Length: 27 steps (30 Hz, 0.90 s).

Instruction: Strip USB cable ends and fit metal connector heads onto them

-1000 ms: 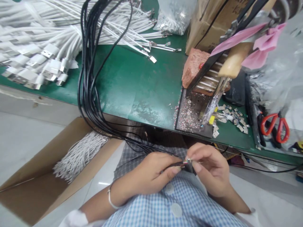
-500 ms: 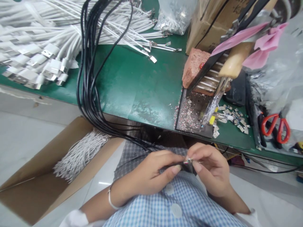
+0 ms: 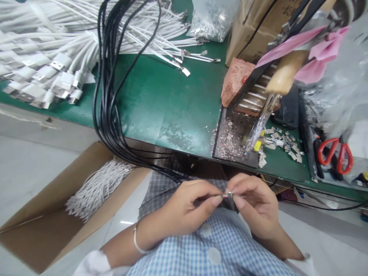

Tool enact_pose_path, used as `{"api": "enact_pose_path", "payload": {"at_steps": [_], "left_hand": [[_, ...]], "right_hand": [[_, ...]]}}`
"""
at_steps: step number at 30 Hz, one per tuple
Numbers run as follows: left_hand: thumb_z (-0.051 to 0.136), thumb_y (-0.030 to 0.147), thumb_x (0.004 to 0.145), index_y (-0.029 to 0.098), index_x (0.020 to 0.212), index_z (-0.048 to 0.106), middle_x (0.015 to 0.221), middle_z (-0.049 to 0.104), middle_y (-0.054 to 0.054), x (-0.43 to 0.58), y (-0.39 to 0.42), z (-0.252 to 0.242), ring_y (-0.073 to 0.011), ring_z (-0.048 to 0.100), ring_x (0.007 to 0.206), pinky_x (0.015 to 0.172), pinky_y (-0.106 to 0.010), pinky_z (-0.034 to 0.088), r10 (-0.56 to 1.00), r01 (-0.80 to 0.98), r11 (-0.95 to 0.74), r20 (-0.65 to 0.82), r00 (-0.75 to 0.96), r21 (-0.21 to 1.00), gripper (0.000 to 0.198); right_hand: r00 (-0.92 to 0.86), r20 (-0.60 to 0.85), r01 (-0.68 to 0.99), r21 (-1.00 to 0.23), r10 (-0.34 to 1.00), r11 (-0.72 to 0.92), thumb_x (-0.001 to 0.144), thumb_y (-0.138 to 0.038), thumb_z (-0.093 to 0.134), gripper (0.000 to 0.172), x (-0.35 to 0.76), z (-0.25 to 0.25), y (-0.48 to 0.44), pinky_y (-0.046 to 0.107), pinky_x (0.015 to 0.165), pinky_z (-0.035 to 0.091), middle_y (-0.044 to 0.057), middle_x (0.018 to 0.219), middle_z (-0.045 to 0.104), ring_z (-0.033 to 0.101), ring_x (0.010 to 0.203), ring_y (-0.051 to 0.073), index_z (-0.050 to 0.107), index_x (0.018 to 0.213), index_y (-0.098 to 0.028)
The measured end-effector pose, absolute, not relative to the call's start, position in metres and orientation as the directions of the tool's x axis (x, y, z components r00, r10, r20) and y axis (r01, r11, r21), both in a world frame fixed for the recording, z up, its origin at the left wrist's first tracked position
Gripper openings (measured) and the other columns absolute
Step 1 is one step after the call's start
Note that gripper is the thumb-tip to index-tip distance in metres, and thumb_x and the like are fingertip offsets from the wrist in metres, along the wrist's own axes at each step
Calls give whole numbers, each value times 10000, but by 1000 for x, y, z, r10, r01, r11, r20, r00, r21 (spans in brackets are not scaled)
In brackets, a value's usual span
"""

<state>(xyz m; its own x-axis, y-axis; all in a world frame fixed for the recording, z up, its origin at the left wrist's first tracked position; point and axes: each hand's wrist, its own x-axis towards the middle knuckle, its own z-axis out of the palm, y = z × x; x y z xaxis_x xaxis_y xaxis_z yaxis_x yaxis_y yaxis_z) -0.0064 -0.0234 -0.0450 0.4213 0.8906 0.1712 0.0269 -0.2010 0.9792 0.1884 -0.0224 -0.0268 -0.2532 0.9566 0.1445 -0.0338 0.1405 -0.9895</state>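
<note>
Above my lap, both hands meet at a small metal USB connector (image 3: 229, 194). My right hand (image 3: 257, 205) pinches this connector between thumb and fingertips. From the left, my left hand (image 3: 191, 207) has thumb and forefinger closed on the end of a cable, whose thin pinkish wires (image 3: 224, 196) reach the connector. Most of that cable is hidden by the fingers. Whether the wires are joined to the metal cannot be made out. A bundle of black cables (image 3: 107, 76) hangs over the table edge and runs down toward my left hand.
White USB cables (image 3: 66, 46) are heaped on the green table (image 3: 161, 96). A soldering iron with wooden handle (image 3: 284, 73) slants over a solder-spattered plate (image 3: 227, 134), by a brick (image 3: 237, 78). Loose connectors (image 3: 287, 143) and red-handled scissors (image 3: 335, 153) lie right. A cardboard box (image 3: 43, 226) stands below left.
My left thumb and forefinger have closed together on the cable end, nearer the connector, and the pinkish wires show more plainly. My right hand has barely moved.
</note>
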Motion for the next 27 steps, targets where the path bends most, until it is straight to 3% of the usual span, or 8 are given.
{"api": "enact_pose_path", "payload": {"at_steps": [10, 14, 17, 20, 24, 27], "left_hand": [[589, 124, 936, 121, 941, 714, 659, 644, -5, -7, -15, -32, -96, 553, 551, 516, -181, 423, 887, 132, -326, 255, 384, 936, 126], [612, 90, 913, 97, 926, 719, 658, 635, -1, -6, -7, -29, -83, 548, 554, 516, -171, 415, 894, 158, -350, 279, 349, 923, 108], [617, 95, 912, 97, 932, 729, 652, 639, 3, -4, -1, -26, -80, 546, 546, 519, -173, 419, 895, 188, -363, 285, 343, 913, 113], [633, 104, 908, 118, 931, 732, 654, 656, 8, -1, 4, -23, -84, 557, 541, 526, -179, 440, 899, 213, -372, 294, 324, 904, 103], [637, 102, 910, 135, 900, 720, 730, 728, -8, 3, 10, -20, -93, 618, 594, 579, -184, 492, 906, 233, -369, 292, 306, 900, 90], [639, 94, 907, 118, 880, 716, 749, 745, -18, 6, 16, -19, -88, 642, 625, 614, -172, 502, 903, 224, -386, 317, 291, 895, 85]], "right_hand": [[-124, 184, -33, -983, 975, 181, 931, -221, 629, 51, 191, -33, -23, 306, 632, 554, 62, 869, 696, 652, 767, 187, 672, 955, -236], [-9, 265, 136, -955, 964, 264, 925, -162, 626, 125, 198, -35, -22, 323, 644, 504, 30, 779, 661, 613, 721, 179, 715, 901, -248], [-23, 345, 273, -901, 938, 338, 884, -142, 680, 185, 199, -31, -21, 323, 567, 463, 9, 698, 636, 584, 632, 178, 744, 996, -275], [-54, 396, 288, -873, 917, 394, 897, -137, 630, 179, 194, -28, -17, 317, 539, 462, -2, 670, 618, 570, 584, 169, 698, 1000, -266], [-48, 477, 319, -825, 877, 466, 857, -87, 621, 191, 188, -30, -8, 315, 569, 507, 11, 767, 612, 602, 659, 169, 628, 946, -256], [-40, 535, 396, -767, 844, 505, 817, -60, 658, 249, 187, -31, -1, 385, 684, 582, 36, 894, 641, 665, 791, 206, 630, 955, -266]]}}
